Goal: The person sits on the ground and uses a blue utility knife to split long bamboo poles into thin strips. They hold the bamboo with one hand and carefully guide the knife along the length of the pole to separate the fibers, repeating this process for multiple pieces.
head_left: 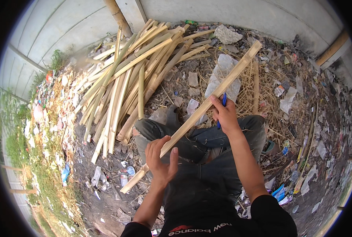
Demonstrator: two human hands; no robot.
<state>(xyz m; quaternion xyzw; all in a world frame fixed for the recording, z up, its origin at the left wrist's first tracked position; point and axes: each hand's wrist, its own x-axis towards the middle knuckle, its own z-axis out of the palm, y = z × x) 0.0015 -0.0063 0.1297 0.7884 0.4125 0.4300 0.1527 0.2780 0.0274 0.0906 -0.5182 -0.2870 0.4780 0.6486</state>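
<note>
I count two hands in view: my left hand (160, 158) and my right hand (224, 113). Between them they hold one long bamboo strip (191, 118). My right hand also carries one blue pen (222, 107). Toward the far left of the ground lies one heap of split bamboo (132, 75), too many strips to count surely. I see two round bamboo poles, one (118, 15) at the far edge, one (333, 47) at the right.

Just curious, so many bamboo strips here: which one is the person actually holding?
The long pale split bamboo strip slanting across the knees, gripped by both hands; the others lie piled on the ground.
</note>
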